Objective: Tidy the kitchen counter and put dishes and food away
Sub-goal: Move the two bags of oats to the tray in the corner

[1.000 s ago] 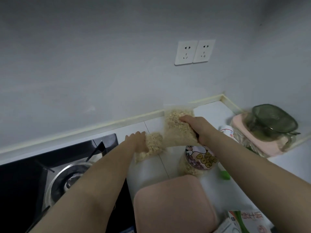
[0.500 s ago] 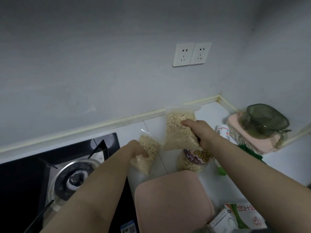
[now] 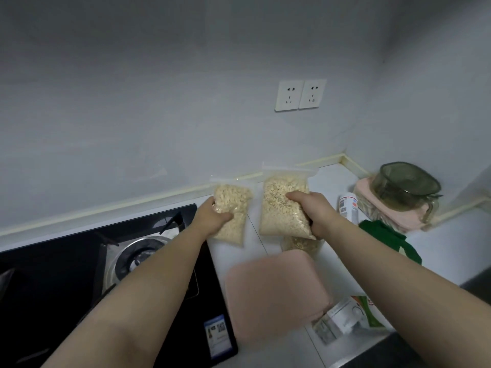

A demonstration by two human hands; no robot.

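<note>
The tabletop [image 3: 330, 181] is white and runs into a corner of a plain grey wall [image 3: 159, 102]. Two white sockets [image 3: 300, 95] sit on the wall, high above the right hand [image 3: 316, 211]. A black stove [image 3: 66, 274] with a round silver burner [image 3: 138, 256] lies to the left of the left hand [image 3: 210, 217] and under that arm. A flat pink box [image 3: 273, 288] lies on the tabletop between the two arms, nearer the person than both hands. To the right of the right hand stand a white bottle [image 3: 348, 208], a dark green cloth [image 3: 385, 235] and a see-through green bowl [image 3: 406, 184] on top of something pink. The left hand is curled round a small bag [image 3: 233, 205], and the right hand is curled round a big bag [image 3: 281, 205]. Both bags are clear plastic, full of pale little flakes, with flat sealed tops. They stand upright, side by side, with a small gap between them. The big bag is taller and fatter. Just under the right hand a jar [image 3: 303, 244] of the same pale stuff peeks out.
</note>
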